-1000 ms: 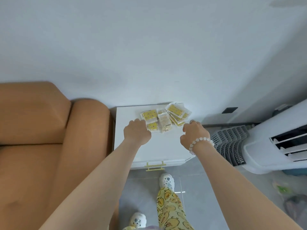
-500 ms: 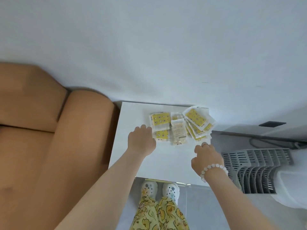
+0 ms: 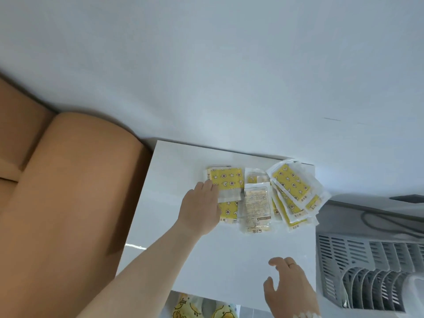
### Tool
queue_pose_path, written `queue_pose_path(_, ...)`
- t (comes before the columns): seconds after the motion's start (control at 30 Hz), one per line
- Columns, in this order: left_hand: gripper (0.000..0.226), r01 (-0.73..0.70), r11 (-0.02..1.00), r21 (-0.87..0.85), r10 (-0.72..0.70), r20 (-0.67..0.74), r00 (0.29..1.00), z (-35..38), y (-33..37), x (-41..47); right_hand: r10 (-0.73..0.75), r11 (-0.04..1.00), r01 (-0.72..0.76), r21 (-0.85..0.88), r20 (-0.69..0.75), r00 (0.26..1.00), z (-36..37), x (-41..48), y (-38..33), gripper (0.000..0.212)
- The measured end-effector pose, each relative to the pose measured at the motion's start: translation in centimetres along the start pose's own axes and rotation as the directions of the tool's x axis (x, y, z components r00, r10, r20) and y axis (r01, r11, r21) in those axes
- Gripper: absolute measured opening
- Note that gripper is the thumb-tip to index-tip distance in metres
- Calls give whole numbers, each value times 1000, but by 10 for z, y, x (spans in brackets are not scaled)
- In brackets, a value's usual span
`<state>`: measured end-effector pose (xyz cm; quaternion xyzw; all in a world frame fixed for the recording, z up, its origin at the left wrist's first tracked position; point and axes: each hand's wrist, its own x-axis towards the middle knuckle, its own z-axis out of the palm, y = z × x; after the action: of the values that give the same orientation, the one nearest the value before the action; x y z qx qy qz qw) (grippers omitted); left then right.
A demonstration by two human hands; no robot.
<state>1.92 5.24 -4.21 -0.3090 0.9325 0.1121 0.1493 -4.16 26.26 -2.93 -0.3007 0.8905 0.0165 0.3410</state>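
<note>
While the right hand [image 3: 289, 288] was bunched up against the fanned packets [image 3: 291, 186] a second ago, it has since drawn back to the 5 o'clock corner of the white table [image 3: 174, 171] and now hovers there with fingers spread and relaxed, holding nothing. The left hand [image 3: 199, 208], reaching in from 7 o'clock, has slid forward onto the yellow star packet [image 3: 226, 180] at about 11 o'clock of the heap. Its fingers lie fairly straight across the packet's clear edge, pressing on it rather than closing round it; the thumb is hidden. The clear packet [image 3: 257, 203] in the middle and the fan at 2 o'clock lie where they did. The view has also closed in over the table, with the sofa arm [image 3: 80, 180] at 9 o'clock and the grey grille [image 3: 367, 260] at 4 o'clock. My reading is that the work has passed to the left hand, which looks about to draw that one packet out of the heap.
</note>
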Motion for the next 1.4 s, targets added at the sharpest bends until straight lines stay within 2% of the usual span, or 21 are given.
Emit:
queue_pose_path(0.1, 36, 66, 996, -58, -71, -95, 993, -7, -4, 38, 69, 996, -66, 64, -33, 997, 8, 6, 10, 37)
queue_pose_path(0.2, 47, 93, 991, -97, -97, -43, 994, -7, -1, 65, 95, 991, -89, 102, -54, 994, 13, 4, 17, 37)
queue_pose_path(0.37, 54, 71, 996, -47, -68, 58, 996, 4, 2, 70, 82, 987, -73, 144, -61, 995, 13, 2, 18, 36)
queue_pose_path(0.5, 52, 88, 993, -75, -85, 43, 995, 7, 4, 69, 55, 981, -37, 193, -89, 995, 14, 3, 13, 36)
queue_pose_path(0.67, 47, 193, 981, -34, -192, 12, 981, 12, 5, 64, 72, 962, -29, 272, -150, 986, 28, -6, 12, 34)
queue_pose_path(0.73, 48, 301, 947, -111, -300, 28, 954, 16, 7, 57, 61, 958, -23, 287, -124, 990, 32, -11, 13, 38)
queue_pose_path(0.8, 51, 391, 901, -188, -389, 48, 920, 18, 9, 52, -23, 981, 48, 187, -134, 991, 34, -10, 15, 52)
queue_pose_path(0.87, 50, 433, 867, -246, -434, 55, 899, 18, 11, 49, -19, 988, 45, 146, -171, 985, 35, -8, 18, 58)
queue_pose_path(0.93, 46, 447, 832, -329, -451, 70, 890, 18, 13, 46, -13, 988, 43, 149, -202, 979, 32, -11, 21, 54)
queue_pose_path(1.03, 38, 485, 746, -457, -481, 134, 866, 18, 14, 41, 80, 966, -47, 255, -120, 989, 26, -17, 19, 35)
queue_pose_path(1.17, 30, 586, 623, -519, -558, 230, 797, 20, 6, 31, 69, 952, -51, 300, -48, 996, 16, -19, 14, 31)
queue_pose_path(1.27, 27, 596, 519, -613, -581, 257, 772, 23, -3, 23, 118, 897, -126, 424, 43, 992, 11, -21, 8, 36)
queue_pose_path(1.33, 27, 573, 415, -707, -605, 256, 754, 21, -9, 12, 225, 748, -218, 627, 69, 972, 8, -18, 6, 34)
queue_pose_path(1.4, 26, 527, 332, -782, -627, 234, 743, 13, -10, -6, 328, 551, -295, 781, 123, 937, 0, -11, 1, 19)
